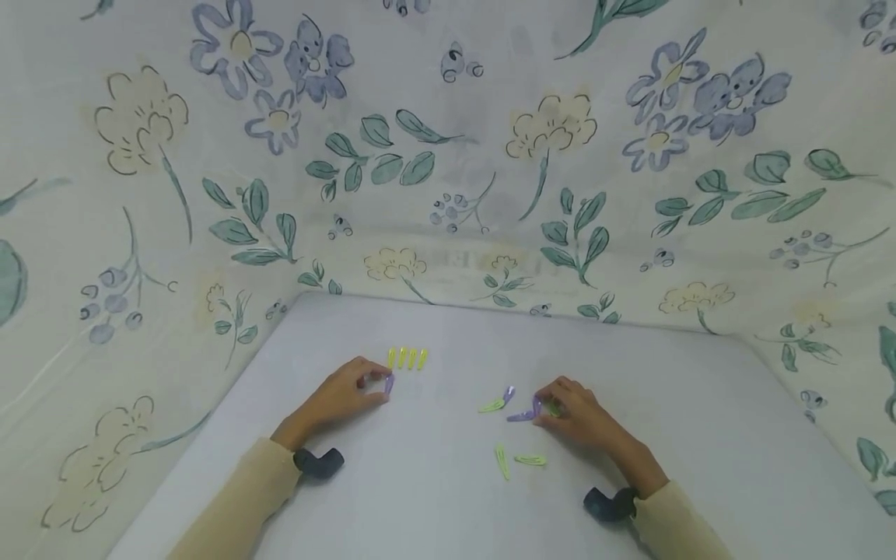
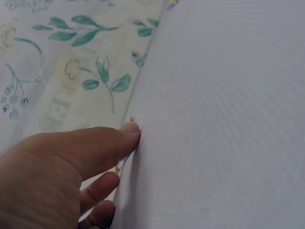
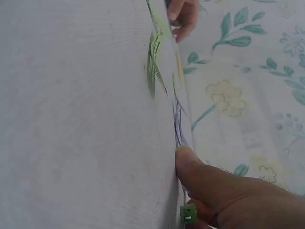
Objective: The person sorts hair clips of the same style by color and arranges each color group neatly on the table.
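In the head view my left hand (image 1: 350, 386) pinches a purple snap hair clip (image 1: 389, 384) between thumb and fingertips, just below a row of several yellow hair clips (image 1: 412, 358). My right hand (image 1: 577, 414) grips another purple hair clip (image 1: 537, 406) by its fingertips. One more purple clip (image 1: 519, 417) lies right beside those fingertips. A green clip (image 1: 554, 409) shows partly behind the right fingers; the right wrist view catches a green clip end (image 3: 189, 213) under that hand. In the left wrist view the thumb (image 2: 128, 133) mostly hides the held clip.
Left of my right hand, a purple clip (image 1: 509, 393) and a green clip (image 1: 492, 406) lie close together. Two more green clips, one upright in view (image 1: 502, 461) and one sideways (image 1: 530, 460), lie nearer me. The white table (image 1: 420, 498) meets a flowered cloth (image 1: 462, 257) behind.
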`<act>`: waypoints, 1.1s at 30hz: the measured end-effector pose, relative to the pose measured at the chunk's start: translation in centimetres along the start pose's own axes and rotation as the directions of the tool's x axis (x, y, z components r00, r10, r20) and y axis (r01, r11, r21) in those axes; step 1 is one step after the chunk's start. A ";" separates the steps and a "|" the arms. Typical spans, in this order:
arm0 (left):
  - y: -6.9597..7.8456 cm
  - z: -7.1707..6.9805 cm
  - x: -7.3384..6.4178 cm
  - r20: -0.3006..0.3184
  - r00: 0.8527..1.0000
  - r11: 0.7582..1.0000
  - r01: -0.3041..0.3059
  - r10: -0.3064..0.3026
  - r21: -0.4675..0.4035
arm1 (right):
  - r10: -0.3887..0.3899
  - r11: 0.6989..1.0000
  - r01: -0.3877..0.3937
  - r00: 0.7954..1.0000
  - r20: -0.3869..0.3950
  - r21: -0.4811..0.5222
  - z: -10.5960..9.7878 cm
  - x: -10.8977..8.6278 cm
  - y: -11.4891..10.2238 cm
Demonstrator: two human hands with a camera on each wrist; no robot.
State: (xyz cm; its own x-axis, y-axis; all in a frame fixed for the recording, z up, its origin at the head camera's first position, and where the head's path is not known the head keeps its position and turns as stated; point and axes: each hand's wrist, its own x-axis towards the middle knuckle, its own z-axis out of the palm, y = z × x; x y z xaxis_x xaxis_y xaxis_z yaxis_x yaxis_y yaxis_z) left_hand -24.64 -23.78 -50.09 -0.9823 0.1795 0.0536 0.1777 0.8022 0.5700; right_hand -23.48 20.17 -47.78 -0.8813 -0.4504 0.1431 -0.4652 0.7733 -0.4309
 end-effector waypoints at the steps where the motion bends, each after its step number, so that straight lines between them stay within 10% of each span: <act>1: 0.0 0.0 0.0 0.000 1.000 1.000 0.001 -0.001 -0.004 | -0.001 1.000 0.001 1.000 0.002 0.001 0.0 0.0 0.0; 15: 0.3 0.1 -0.1 -0.022 1.000 1.000 0.006 -0.006 -0.010 | -0.039 0.999 0.039 0.999 -0.012 -0.010 -0.2 0.2 0.1; 33: 0.6 -0.2 -0.3 -0.016 1.000 1.000 -0.001 0.001 0.003 | 0.112 0.983 -0.092 0.986 -0.126 0.158 -0.8 0.4 -1.0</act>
State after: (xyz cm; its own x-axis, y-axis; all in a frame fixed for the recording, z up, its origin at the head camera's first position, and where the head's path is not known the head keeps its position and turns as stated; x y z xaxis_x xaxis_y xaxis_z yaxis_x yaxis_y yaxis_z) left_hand -24.22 -23.43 -49.59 -0.9829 0.1716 0.0673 0.1792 0.8036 0.5676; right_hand -23.43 19.57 -46.57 -0.9314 -0.3008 0.2051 -0.3633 0.7312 -0.5774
